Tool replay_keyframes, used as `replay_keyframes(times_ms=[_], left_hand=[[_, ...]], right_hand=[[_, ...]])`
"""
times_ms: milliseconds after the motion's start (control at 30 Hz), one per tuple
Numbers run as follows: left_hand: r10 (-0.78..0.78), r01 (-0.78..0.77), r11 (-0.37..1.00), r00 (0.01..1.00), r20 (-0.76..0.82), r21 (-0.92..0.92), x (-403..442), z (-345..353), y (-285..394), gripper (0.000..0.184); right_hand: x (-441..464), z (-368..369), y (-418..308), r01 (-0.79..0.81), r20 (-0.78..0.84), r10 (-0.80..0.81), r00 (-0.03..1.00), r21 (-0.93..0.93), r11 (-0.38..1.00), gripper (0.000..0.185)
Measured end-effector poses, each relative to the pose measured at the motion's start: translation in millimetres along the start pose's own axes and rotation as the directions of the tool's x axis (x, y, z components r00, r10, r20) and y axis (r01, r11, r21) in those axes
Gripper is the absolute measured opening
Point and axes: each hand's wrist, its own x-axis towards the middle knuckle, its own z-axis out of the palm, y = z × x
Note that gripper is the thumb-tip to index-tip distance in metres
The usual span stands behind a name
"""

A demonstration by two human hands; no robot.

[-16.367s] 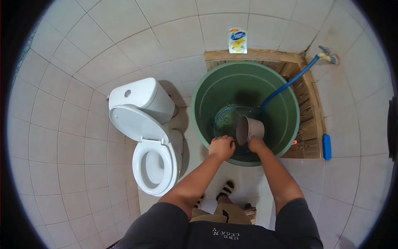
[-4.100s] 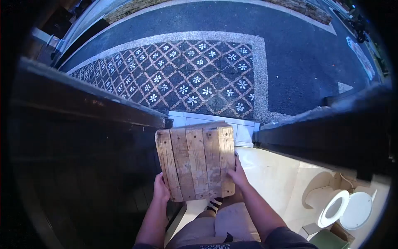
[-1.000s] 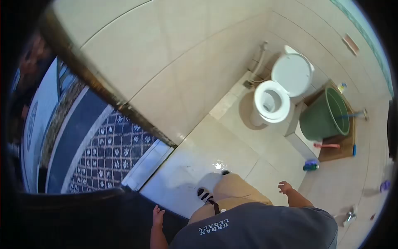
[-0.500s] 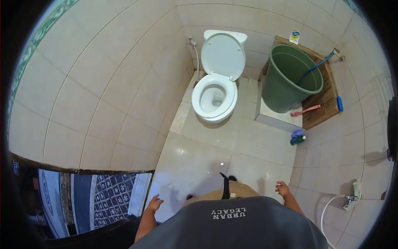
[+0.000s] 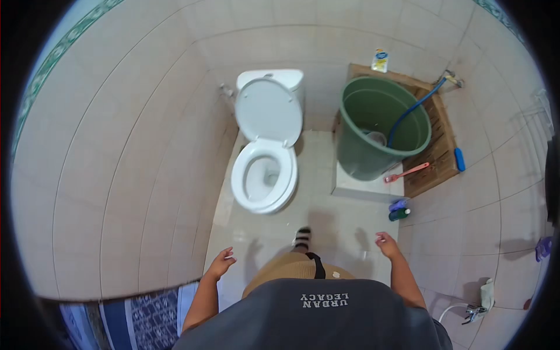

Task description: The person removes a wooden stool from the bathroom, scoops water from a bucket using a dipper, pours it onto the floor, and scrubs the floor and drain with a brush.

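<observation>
My left hand (image 5: 220,264) hangs at my side over the floor, fingers loosely apart and nothing in them. On the other side, my right hand (image 5: 387,245) is also empty, its fingers slightly bent but apart. Ahead stands a white toilet (image 5: 264,204) with lid and seat: the lid is up, the seat down. Nearest to my right hand are a dark green bottle (image 5: 399,214) and a purple item (image 5: 398,205) on the floor by the wall. A red-pink brush (image 5: 407,172) lies on the tiled ledge (image 5: 367,189). Neither hand touches anything.
A large green tub (image 5: 364,151) stands on the ledge, with a blue hose (image 5: 411,111) running into it. Wooden boards (image 5: 434,169) back it, topped by a yellow-white pack (image 5: 380,60). A shower tap (image 5: 479,309) is at right; a patterned mat (image 5: 153,318) lies lower left.
I have stepped forward, so the toilet and tub appear closer and lower, and the view has shifted right. One foot now shows ahead of me. Both hands have swung forward, still empty.
</observation>
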Motion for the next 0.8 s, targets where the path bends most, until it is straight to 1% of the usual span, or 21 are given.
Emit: replay_keyframes(times_ms=[33,67,133,167,233,267,300,333,367,400,433,500,567,600,667,700,733,767,800], left_hand=[[-0.001,0.001,1.000,1.000,-0.002,0.003,24,-3,27,0.054],[-0.003,0.003,1.000,0.999,-0.042,-0.010,53,-4,45,0.052],[0.163,-0.171,0.983,0.980,-0.117,-0.063,123,0,72,0.052],[0.229,-0.245,0.965,0.961,-0.157,-0.092,151,9,90,0.052],[0.379,-0.403,0.901,0.911,-0.161,-0.159,211,34,145,0.050],[0.470,-0.486,0.860,0.873,-0.129,-0.158,230,50,180,0.050],[0.554,-0.563,0.811,0.826,-0.100,-0.158,244,70,219,0.050],[0.611,-0.614,0.780,0.789,-0.067,-0.121,256,94,256,0.050],[0.667,-0.667,0.740,0.745,-0.035,-0.084,264,120,294,0.051],[0.725,-0.725,0.688,0.689,-0.001,0.030,267,145,333,0.051],[0.775,-0.772,0.619,0.630,0.045,0.144,268,171,367,0.051],[0.903,-0.893,0.408,0.425,0.060,0.189,277,222,420,0.052],[0.894,-0.890,0.401,0.432,0.121,0.216,285,268,463,0.052],[0.889,-0.887,0.398,0.436,0.141,0.233,292,288,480,0.053],[0.835,-0.821,0.482,0.536,0.124,0.306,312,324,502,0.053],[0.797,-0.779,0.525,0.592,0.123,0.344,320,341,506,0.053],[0.798,-0.767,0.545,0.598,0.069,0.338,327,354,509,0.053],[0.804,-0.744,0.525,0.593,0.048,0.413,334,365,511,0.053],[0.811,-0.715,0.503,0.585,0.022,0.486,341,374,515,0.053]], right_hand=[[9,-7,-26,0.005,0.030,-0.005,1.000,-0.004,1.000,0.029],[26,-11,-23,0.014,0.016,-0.014,1.000,0.003,1.000,0.029],[38,-16,-9,0.001,0.023,-0.001,1.000,-0.003,1.000,0.030],[40,-30,-18,-0.017,0.023,0.016,1.000,0.005,1.000,0.030],[62,-55,-45,-0.041,0.024,0.040,0.999,0.036,0.998,0.029],[76,-67,-55,0.023,-0.038,-0.021,0.999,0.048,0.999,0.026],[95,-75,-54,0.095,-0.136,-0.079,0.987,0.115,0.989,0.023],[116,-85,-53,0.177,-0.237,-0.134,0.962,0.171,0.969,0.021],[131,-97,-72,0.145,-0.260,-0.075,0.963,0.265,0.953,0.019],[147,-109,-98,0.119,-0.279,-0.015,0.960,0.359,0.926,0.018],[168,-118,-112,0.124,-0.278,-0.003,0.961,0.419,0.900,0.018],[214,-132,-129,0.136,-0.276,0.021,0.961,0.539,0.831,0.018],[268,-150,-146,0.142,-0.230,-0.019,0.973,0.532,0.835,0.022],[297,-153,-143,0.126,-0.203,-0.042,0.978,0.422,0.898,0.023],[376,-160,-133,0.133,-0.145,-0.108,0.984,0.174,0.976,0.027],[412,-159,-127,0.116,-0.094,-0.118,0.989,-0.020,0.993,0.028],[444,-154,-122,0.101,-0.043,-0.112,0.993,-0.209,0.973,0.029],[473,-149,-118,0.096,0.010,-0.100,0.995,-0.391,0.916,0.030],[500,-144,-115,0.128,0.067,-0.109,0.992,-0.506,0.853,0.030]])
